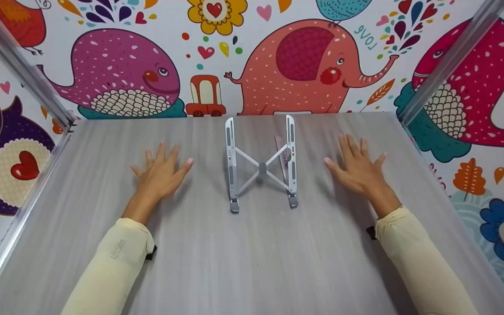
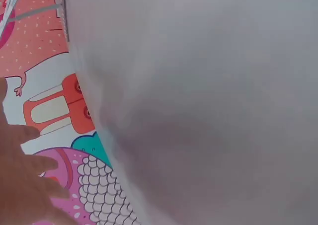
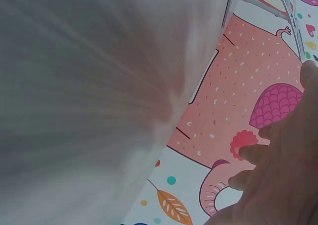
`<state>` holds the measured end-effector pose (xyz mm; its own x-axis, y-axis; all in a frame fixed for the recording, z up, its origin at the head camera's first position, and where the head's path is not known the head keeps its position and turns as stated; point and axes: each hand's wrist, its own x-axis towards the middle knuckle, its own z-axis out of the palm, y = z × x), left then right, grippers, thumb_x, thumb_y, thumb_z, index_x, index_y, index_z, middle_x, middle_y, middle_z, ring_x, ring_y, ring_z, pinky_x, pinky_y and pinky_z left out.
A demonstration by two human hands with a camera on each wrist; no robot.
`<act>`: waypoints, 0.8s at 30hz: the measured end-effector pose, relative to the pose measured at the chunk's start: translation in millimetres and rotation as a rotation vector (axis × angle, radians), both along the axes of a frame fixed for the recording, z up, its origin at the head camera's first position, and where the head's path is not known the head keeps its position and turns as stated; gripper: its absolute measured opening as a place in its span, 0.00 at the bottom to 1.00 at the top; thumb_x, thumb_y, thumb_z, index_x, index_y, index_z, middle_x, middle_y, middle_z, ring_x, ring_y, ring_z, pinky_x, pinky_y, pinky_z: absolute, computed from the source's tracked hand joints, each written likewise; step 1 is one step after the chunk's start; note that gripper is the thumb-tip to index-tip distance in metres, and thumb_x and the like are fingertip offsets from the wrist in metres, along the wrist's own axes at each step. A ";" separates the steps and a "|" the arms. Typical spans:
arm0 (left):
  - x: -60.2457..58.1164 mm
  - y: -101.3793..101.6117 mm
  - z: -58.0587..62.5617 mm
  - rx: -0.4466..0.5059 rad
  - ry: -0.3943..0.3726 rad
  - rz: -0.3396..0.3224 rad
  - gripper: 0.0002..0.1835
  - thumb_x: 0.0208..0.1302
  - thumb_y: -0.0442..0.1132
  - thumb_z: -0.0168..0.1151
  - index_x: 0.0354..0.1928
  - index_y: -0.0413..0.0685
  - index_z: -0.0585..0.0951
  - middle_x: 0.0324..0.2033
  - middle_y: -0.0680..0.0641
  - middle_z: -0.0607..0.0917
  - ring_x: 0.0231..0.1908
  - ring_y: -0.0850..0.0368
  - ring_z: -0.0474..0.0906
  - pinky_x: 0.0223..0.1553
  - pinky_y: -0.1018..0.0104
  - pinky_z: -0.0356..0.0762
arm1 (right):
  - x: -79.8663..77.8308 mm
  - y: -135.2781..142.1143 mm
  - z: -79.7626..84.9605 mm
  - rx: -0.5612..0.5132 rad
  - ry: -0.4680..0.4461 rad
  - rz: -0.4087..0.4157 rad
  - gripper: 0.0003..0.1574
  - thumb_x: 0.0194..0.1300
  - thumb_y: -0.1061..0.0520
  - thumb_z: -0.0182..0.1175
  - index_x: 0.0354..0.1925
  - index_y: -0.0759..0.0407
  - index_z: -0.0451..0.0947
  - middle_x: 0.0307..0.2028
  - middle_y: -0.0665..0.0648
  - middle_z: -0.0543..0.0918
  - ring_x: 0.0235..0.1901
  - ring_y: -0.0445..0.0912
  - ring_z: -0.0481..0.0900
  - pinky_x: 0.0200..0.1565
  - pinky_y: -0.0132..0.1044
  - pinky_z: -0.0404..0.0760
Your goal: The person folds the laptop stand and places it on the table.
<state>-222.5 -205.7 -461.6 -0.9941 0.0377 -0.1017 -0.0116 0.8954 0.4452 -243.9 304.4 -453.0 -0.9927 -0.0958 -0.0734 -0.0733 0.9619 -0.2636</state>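
Note:
A silver folding laptop stand (image 1: 262, 168) with an X-shaped brace and grey feet stands on the table in the head view. To its left is my left hand (image 1: 158, 175), fingers spread and nothing in it. My right hand (image 1: 359, 170) is on the other side, likewise spread and holding nothing. Both hands are apart from the stand, each with a shadow beside it on the tabletop. In the left wrist view part of the left hand (image 2: 25, 180) shows at the left edge. The right wrist view has the right hand (image 3: 283, 160) at its right edge.
The grey wood-grain table (image 1: 252, 262) meets a back wall (image 1: 217, 48) printed with cartoon animals. Metal posts (image 1: 449, 65) rise at both back corners. A thin pinkish strip (image 1: 281, 148) shows by the stand's right bar.

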 end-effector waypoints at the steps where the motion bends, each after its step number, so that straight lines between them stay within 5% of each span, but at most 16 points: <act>1: 1.4 1.3 0.5 0.055 -0.019 -0.006 0.47 0.72 0.74 0.37 0.82 0.50 0.52 0.81 0.34 0.45 0.78 0.24 0.34 0.66 0.16 0.27 | -0.1 -0.9 -0.7 -0.017 -0.011 0.001 0.63 0.61 0.12 0.35 0.81 0.35 0.25 0.83 0.55 0.34 0.80 0.65 0.25 0.60 0.78 0.13; 7: 5.4 19.4 3.9 0.414 -0.050 0.004 0.37 0.80 0.61 0.41 0.77 0.41 0.63 0.76 0.34 0.63 0.76 0.36 0.57 0.75 0.39 0.56 | -2.5 -9.3 -2.7 -0.227 -0.078 -0.007 0.58 0.68 0.17 0.32 0.82 0.39 0.27 0.81 0.63 0.51 0.79 0.67 0.48 0.71 0.75 0.43; 14: 1.4 54.0 -3.7 0.917 -0.190 0.183 0.32 0.79 0.57 0.48 0.74 0.45 0.68 0.70 0.37 0.72 0.66 0.40 0.75 0.63 0.48 0.76 | -9.7 -31.7 -11.5 -0.484 -0.049 -0.022 0.52 0.73 0.20 0.31 0.83 0.41 0.40 0.59 0.67 0.80 0.59 0.62 0.80 0.66 0.65 0.70; 24: -2.5 87.8 -11.7 1.157 -0.274 0.205 0.28 0.80 0.54 0.49 0.73 0.50 0.70 0.72 0.46 0.72 0.62 0.41 0.79 0.58 0.48 0.81 | -14.0 -68.1 -15.2 -0.777 -0.035 -0.054 0.44 0.74 0.23 0.38 0.78 0.41 0.58 0.48 0.66 0.88 0.44 0.62 0.88 0.49 0.59 0.84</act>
<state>-225.1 -117.8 -473.3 -0.9431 0.0896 -0.3203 -0.3262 -0.0612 0.9433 -257.9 236.3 -468.3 -0.9958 -0.0844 -0.0361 -0.0112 0.5023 -0.8646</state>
